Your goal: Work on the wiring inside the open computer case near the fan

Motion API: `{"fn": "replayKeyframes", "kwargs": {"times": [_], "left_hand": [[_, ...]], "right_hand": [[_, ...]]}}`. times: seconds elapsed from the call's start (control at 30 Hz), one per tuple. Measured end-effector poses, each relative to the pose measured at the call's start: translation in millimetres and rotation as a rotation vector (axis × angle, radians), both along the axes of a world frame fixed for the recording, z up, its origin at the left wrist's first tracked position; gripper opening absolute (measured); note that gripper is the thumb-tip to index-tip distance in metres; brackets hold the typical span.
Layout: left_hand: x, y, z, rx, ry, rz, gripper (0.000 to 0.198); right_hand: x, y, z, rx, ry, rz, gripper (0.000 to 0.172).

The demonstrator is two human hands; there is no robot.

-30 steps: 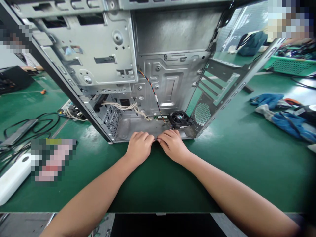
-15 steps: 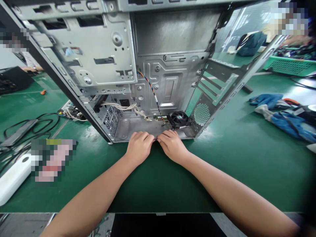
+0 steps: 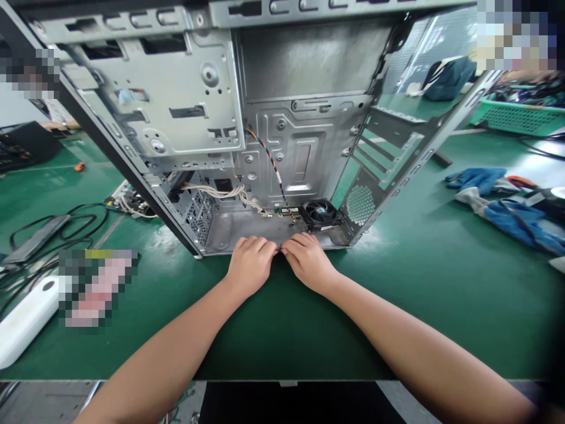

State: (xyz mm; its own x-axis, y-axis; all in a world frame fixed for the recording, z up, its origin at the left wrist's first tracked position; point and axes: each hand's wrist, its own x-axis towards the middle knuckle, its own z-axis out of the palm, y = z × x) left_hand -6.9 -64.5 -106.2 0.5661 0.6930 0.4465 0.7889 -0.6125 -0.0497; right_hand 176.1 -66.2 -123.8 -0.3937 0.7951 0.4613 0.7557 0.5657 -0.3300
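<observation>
Green bench mat (image 3: 419,282) with an open PC case (image 3: 309,147) standing on it, looks mostly gutted, just a cooler fan (image 3: 321,212) and white wire bundle (image 3: 220,191) left inside. Left hand (image 3: 249,265) and right hand (image 3: 309,259) are curled, fingertips pressed together at its near bottom edge, can't tell what they're pinching

The green bench top (image 3: 419,294) carries an open metal computer case (image 3: 304,147), standing upright at its middle. On the left lie looped black cables (image 3: 83,221) and a white device (image 3: 22,321) (only partly in view). On the right lie crumpled blue cloths (image 3: 507,206), with a green basket (image 3: 521,118) further back.
</observation>
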Motion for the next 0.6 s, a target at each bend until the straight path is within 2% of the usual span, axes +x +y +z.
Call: {"fn": "replayKeyframes", "kwargs": {"times": [0.6], "left_hand": [[0.8, 0.4, 2.7, 0.023, 0.021, -0.013, 0.022]], "right_hand": [[-0.2, 0.5, -2.3, -0.016, 0.02, 0.011, 0.025]]}}
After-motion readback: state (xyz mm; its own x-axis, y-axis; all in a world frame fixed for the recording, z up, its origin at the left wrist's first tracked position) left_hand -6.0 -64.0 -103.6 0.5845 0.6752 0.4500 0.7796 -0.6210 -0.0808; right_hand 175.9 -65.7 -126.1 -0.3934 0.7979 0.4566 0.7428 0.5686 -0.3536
